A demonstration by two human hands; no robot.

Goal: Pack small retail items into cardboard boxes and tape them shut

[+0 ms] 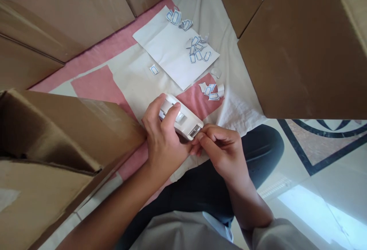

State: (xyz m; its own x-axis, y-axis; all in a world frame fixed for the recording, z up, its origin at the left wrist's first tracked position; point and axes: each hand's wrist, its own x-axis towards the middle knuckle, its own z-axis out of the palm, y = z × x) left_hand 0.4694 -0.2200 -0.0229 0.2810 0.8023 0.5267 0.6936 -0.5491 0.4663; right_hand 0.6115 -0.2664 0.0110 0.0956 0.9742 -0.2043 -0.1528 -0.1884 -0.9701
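Note:
My left hand is wrapped round a small white device, which tilts down to the right and has a dark slot at its lower end. At that end my right hand has its thumb and fingertips pinched together; whatever lies between them is too small to make out. Beyond the hands, a white sheet of paper lies on the cloth, with several blue-bordered labels on its right part. More such labels rest on a red patch, and a single label is left of the sheet.
Large cardboard boxes stand at the back left and on the right. An open carton is at the near left. A red and white cloth covers the floor; patterned tiles show at the lower right, beside my bent leg.

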